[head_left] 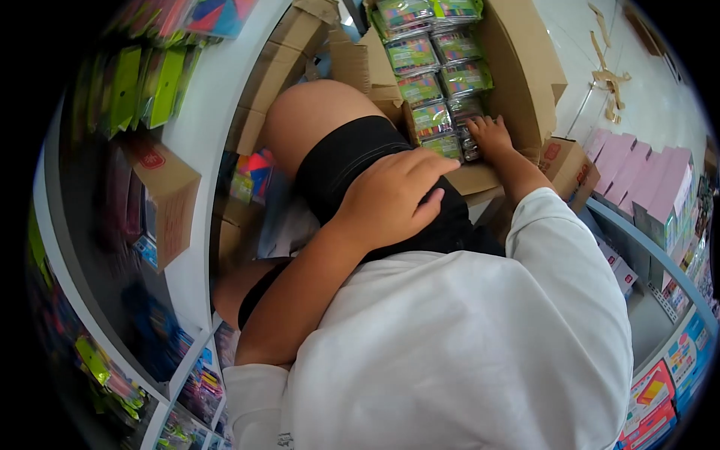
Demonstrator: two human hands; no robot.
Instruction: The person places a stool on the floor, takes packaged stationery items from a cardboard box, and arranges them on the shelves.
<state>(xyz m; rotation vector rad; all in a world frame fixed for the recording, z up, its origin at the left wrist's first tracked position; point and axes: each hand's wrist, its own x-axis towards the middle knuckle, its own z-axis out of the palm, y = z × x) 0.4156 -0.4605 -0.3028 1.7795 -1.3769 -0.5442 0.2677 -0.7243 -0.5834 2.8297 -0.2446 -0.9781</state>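
An open cardboard box (pixel 525 71) at the top centre holds two columns of plastic-wrapped packets (pixel 420 88) with green, colourful labels. My right hand (pixel 491 137) reaches into the box's near end, its fingers spread over the dark, clear-wrapped packets (pixel 469 124) of the right column; nothing is visibly gripped. Over my lap, my left hand (pixel 401 187) lies near the black shorts (pixel 352 154), fingers stretched out and thumb apart, holding nothing. Its fingertips point toward the box's near flap (pixel 474 180).
Shelves with a white edge (pixel 196 135) curve along the left, bearing green packets (pixel 142 86) and a small carton (pixel 169 202). More cardboard (pixel 281 52) stands behind my knee. At right are a small box (pixel 566 169), pink-topped packs (pixel 637 169) and a blue-edged shelf (pixel 652 251).
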